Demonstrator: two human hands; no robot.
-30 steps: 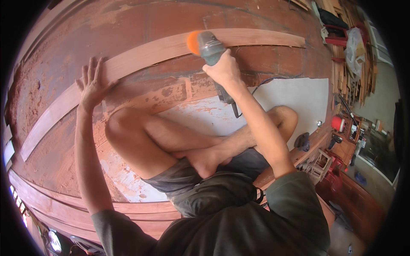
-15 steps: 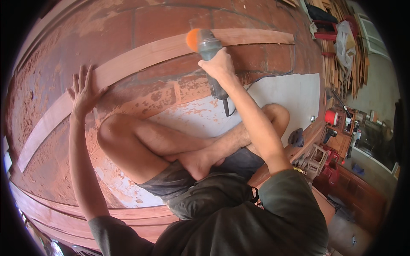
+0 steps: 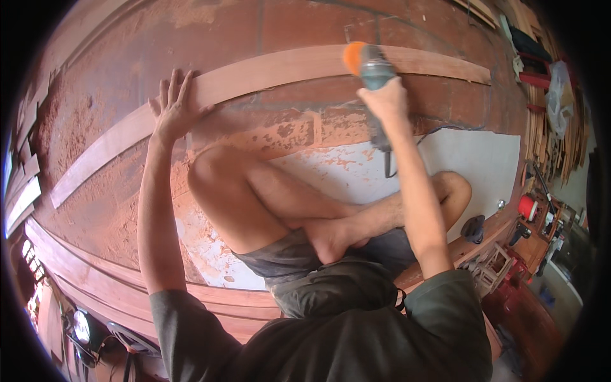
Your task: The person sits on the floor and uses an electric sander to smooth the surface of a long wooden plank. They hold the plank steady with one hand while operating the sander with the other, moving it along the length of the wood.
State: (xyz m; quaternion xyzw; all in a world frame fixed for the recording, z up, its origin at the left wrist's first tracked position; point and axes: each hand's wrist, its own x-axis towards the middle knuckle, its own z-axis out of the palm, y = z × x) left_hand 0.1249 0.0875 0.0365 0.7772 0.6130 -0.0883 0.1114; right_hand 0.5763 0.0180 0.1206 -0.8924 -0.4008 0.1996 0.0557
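Observation:
A long, thin reddish wooden board (image 3: 267,71) lies flat on the tiled floor, its straight edges bent by the lens. My right hand (image 3: 386,103) grips the body of an angle grinder (image 3: 377,75), whose orange disc (image 3: 354,58) is over the right part of the board; contact is hard to tell. Motion blurs the tool slightly. Toward the board's left part, my left hand (image 3: 173,109) rests on it with fingers spread. The grinder's cord (image 3: 391,167) trails from its rear end.
My crossed legs (image 3: 280,197) are on a dusty white sheet (image 3: 477,153). Reddish dust (image 3: 114,210) covers the floor at left. More boards (image 3: 127,286) lie at the lower left. Wood strips (image 3: 573,140), a plastic bag (image 3: 560,95) and a red spool (image 3: 527,207) are at right.
The whole view has shifted, so the scene sits farther right. My right hand and the grinder have moved slightly right along the board. My left hand stays in place on it.

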